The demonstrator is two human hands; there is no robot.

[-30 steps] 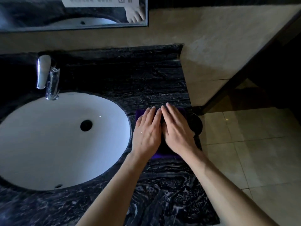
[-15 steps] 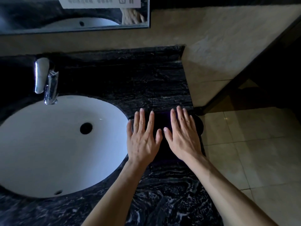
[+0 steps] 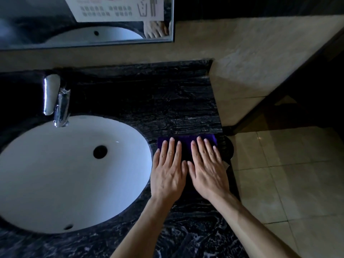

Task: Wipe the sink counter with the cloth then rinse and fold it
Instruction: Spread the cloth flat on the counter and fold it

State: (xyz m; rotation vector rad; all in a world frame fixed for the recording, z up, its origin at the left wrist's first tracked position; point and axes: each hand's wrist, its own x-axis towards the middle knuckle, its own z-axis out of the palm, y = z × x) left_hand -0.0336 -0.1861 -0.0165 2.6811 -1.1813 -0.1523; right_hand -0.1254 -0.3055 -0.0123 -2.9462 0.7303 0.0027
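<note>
Dark purple cloth [image 3: 186,144] folded into a flat rectangle, lying on the black veined marble surface [image 3: 167,101] between the sink basin's right rim and the surface's right edge, nearer that edge. Two hands on it, side by side, thumbs nearly touching. Left hand [image 3: 168,172] laid palm down with fingers straight and slightly spread, pressing the cloth's left half; no grip closed round anything. Right hand [image 3: 208,172] likewise flat, fingers straight and reaching toward the cloth's far right corner, pressing, nothing pinched or curled round. Only the cloth's far strip visible past the fingertips; the rest hidden under palms and shadow.

Open marble beyond the cloth, running back to the far edge where surface meets the beige wall [image 3: 251,58]. More bare marble toward the near edge, under the forearms. Little room on the right: cloth end close to the right edge, with a drop to the tiled floor [image 3: 288,183] past it.

One sink basin [image 3: 55,174], white, smooth, oval, set below the marble, with one dark round drain [image 3: 100,151] and one small overflow slot near its front rim. One chrome faucet [image 3: 59,103] at the basin's back rim, shiny and curved. One mirror [image 3: 83,21] on the wall above, framed, with one printed paper notice [image 3: 115,8] in it. One dark round object [image 3: 228,148] just off the right edge, partly hidden; cannot tell what.
</note>
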